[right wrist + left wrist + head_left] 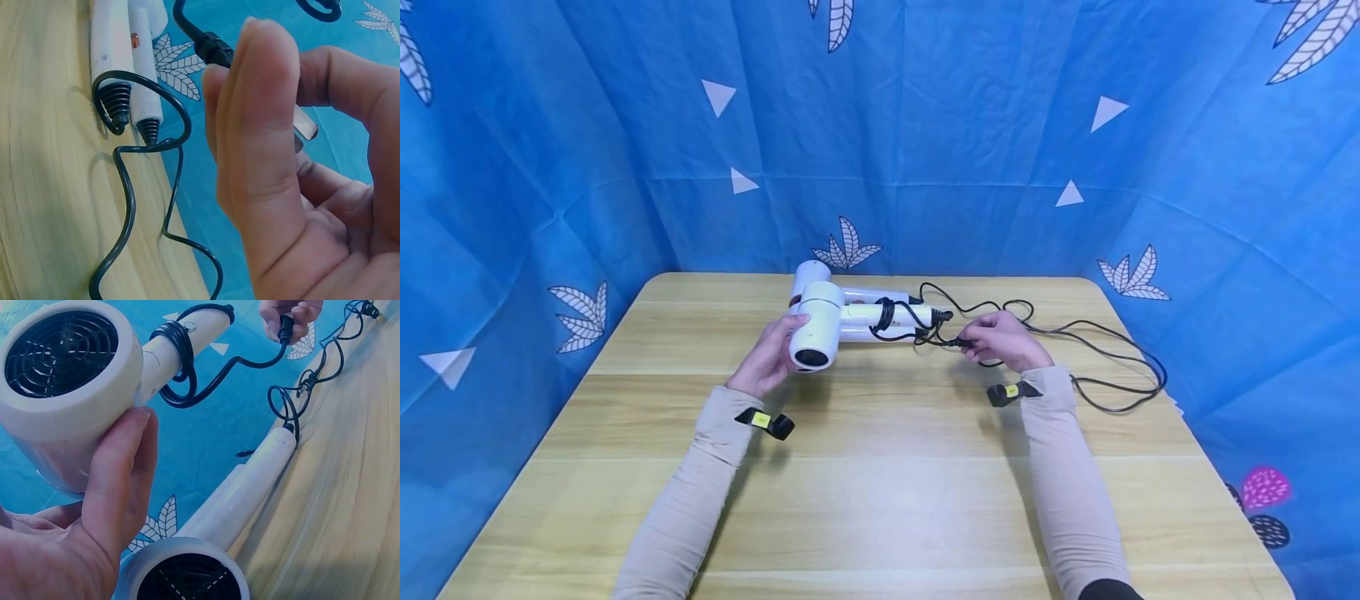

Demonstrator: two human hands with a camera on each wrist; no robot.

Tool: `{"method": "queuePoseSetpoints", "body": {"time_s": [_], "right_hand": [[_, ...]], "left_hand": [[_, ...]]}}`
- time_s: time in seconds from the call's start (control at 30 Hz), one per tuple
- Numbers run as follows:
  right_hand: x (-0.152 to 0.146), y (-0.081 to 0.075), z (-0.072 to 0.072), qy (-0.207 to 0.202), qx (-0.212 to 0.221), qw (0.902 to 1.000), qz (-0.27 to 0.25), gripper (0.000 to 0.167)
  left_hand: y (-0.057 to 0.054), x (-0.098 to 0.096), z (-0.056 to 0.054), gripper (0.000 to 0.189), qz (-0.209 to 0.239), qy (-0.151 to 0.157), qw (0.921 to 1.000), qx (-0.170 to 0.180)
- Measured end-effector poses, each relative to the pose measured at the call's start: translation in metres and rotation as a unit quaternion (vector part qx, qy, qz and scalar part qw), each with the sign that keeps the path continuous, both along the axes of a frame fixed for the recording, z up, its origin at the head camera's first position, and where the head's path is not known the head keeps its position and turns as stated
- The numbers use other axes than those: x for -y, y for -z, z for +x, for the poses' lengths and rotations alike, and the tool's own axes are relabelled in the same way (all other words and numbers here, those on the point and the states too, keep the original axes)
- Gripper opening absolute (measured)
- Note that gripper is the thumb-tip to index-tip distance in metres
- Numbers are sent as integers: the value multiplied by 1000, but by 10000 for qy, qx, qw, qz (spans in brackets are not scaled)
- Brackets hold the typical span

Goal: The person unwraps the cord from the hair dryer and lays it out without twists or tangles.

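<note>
My left hand (766, 360) grips a white hair dryer (823, 307) by its barrel, its round black grille (61, 355) facing the left wrist camera. The dryer is held up over the table, with its black cord (181, 356) looped round the handle. At the cord's end my right hand (1004, 342) pinches the black plug (286, 329) between thumb and fingers. A metal prong (306, 125) shows past the fingers in the right wrist view. Beneath the held dryer lie two more white hair dryers, one with its grille (190, 578) in the left wrist view.
Loose black cords (1120, 367) from the lying dryers trail across the right side of the wooden table (880, 500). One bends in a wide loop near the right edge. A blue patterned curtain (970, 150) hangs behind the table and along both sides.
</note>
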State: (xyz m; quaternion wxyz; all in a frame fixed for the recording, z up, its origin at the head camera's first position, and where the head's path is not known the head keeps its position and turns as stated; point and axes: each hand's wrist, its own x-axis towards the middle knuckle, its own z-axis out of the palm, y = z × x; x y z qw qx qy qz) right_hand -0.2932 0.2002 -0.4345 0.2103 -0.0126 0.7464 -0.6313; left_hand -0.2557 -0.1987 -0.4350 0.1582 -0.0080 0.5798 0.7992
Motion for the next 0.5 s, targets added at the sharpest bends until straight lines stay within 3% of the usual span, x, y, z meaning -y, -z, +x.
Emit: {"method": "queuePoseSetpoints", "body": {"time_s": [0.27, 0.5], "right_hand": [[-7, 1, -2, 416, -85, 9988, -224, 21], [-14, 1, -3, 977, -356, 9897, -984, 10]], "left_hand": [[1, 0, 1, 37, 74, 34, 10000, 8], [0, 0, 1, 39, -10, 162, 9999, -13]]}}
